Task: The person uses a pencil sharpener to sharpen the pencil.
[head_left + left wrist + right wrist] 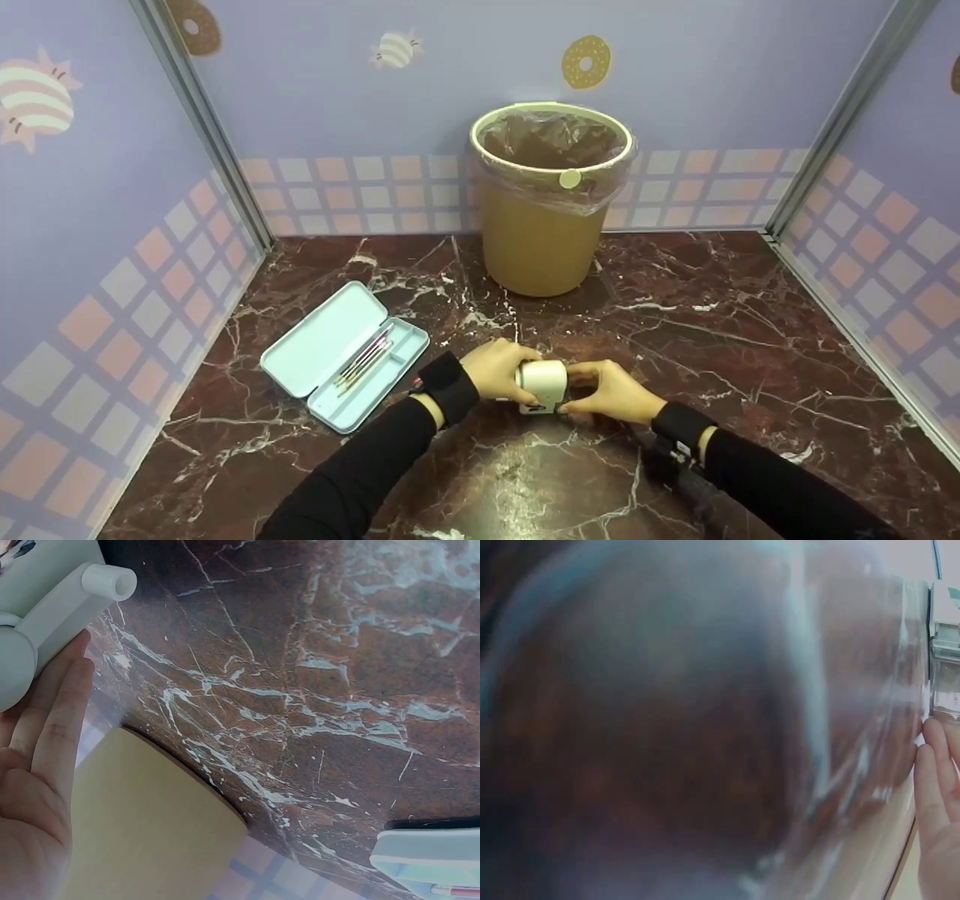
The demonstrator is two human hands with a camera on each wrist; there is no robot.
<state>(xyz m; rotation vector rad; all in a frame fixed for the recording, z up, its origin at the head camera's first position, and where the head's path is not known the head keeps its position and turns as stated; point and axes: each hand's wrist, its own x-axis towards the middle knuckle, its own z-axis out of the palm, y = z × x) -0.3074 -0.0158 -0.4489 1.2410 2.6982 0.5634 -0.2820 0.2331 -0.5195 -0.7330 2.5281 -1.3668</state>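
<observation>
A white crank pencil sharpener (544,384) is held between both hands above the near middle of the table. My left hand (495,371) grips its left side, thumb toward me and fingers around the far side. From the left wrist, its white crank handle (64,611) shows beside the fingers (58,727). On the opposite side, my right hand (619,394) pinches the sharpener with the thumb near and the fingers behind. A clear compartment (946,686) of the sharpener appears by the right fingertips at the edge of the right wrist view.
Left of the hands lies an open light-blue pencil case (319,341) with several pencils (364,361) inside. A tan trash bin (536,240) lined with a clear bag stands at the back. Patterned panels (337,97) enclose the dark marbled table (720,360) on three sides.
</observation>
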